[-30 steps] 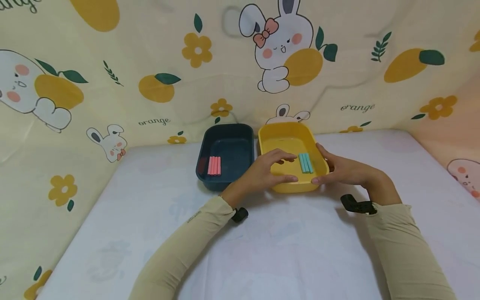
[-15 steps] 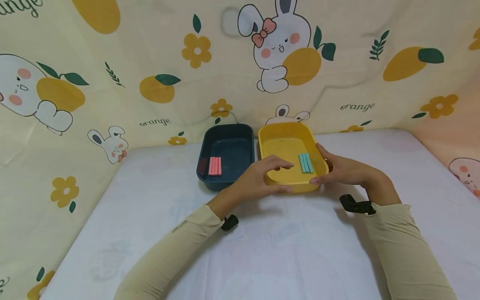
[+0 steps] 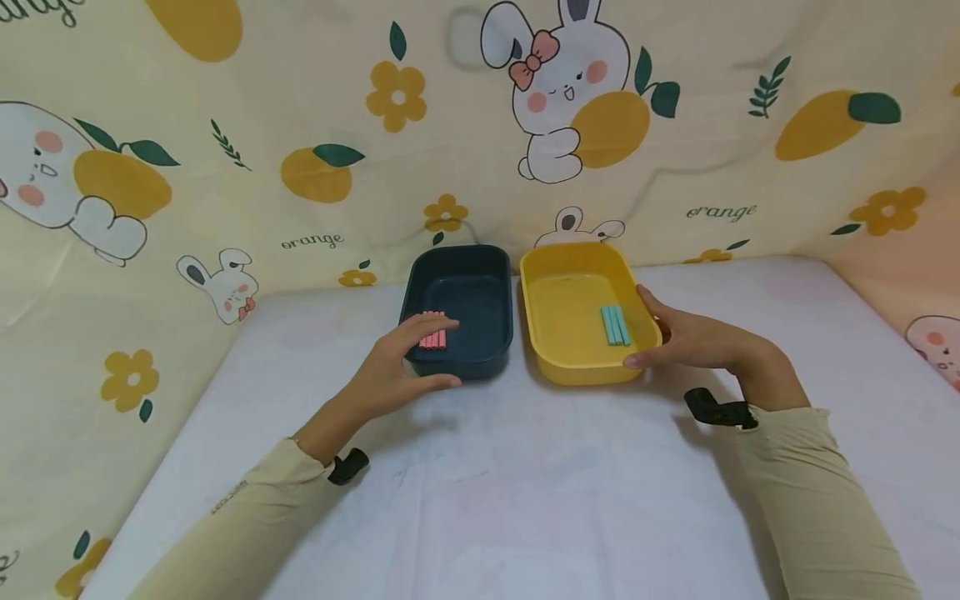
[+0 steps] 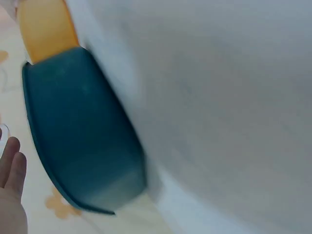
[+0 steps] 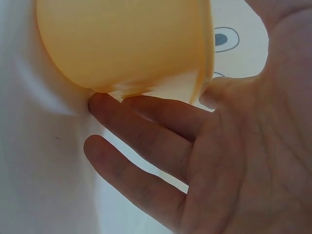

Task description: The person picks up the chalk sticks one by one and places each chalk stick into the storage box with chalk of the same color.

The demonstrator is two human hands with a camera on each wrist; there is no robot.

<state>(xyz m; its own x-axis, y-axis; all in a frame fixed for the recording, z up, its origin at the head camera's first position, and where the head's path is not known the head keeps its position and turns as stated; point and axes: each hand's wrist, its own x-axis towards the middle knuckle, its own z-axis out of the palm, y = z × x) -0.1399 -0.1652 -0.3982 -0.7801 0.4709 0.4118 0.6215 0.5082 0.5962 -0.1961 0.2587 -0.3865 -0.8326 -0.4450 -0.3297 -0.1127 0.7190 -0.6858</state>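
Note:
My left hand [image 3: 386, 367] hovers at the near left corner of a dark blue plastic bin [image 3: 487, 363], its thumb and fingers spread and holding nothing. Its index finger overlaps a row of pink chalk-like sticks [image 3: 432, 340] lying in that bin. In the left wrist view, part of the left hand [image 4: 12, 170] shows beside the blue bin [image 4: 83, 126]. My right hand [image 3: 701, 337] rests against the right side of a yellow bin [image 3: 585, 375], thumb at the near corner. The right wrist view shows its extended fingers [image 5: 141, 136] at the bin's outer wall. Mint-green sticks [image 3: 615, 326] lie inside the yellow bin.
Both bins stand side by side on a white-covered table [image 3: 480, 500], a narrow gap between them. Behind rises a cream cloth backdrop [image 3: 247, 75] printed with rabbits and oranges. A dark wrist-camera mount [image 3: 716, 410] sits at the right cuff.
My left hand has moved left, from over the yellow bin to the near left corner of the blue bin. The right hand has stayed at the yellow bin.

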